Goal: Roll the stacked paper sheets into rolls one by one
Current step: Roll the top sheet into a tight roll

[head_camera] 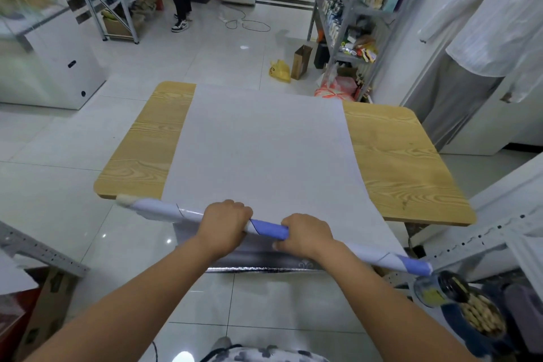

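Thin white-and-violet paper roll (269, 229) in the grip of left hand (224, 222) and right hand (305, 233)

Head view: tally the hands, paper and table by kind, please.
hands: 2, left hand and right hand
paper roll: 1
flat paper spread: 1, sheet count cannot be told
wooden table: 1
total: 5

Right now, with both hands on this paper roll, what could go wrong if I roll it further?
The roll lies skewed across the sheet, so it may wind into a cone. The left hand and right hand both grip near the middle, so the unheld ends could loosen or crease. The right end overhangs the table close to a jar and might knock it.
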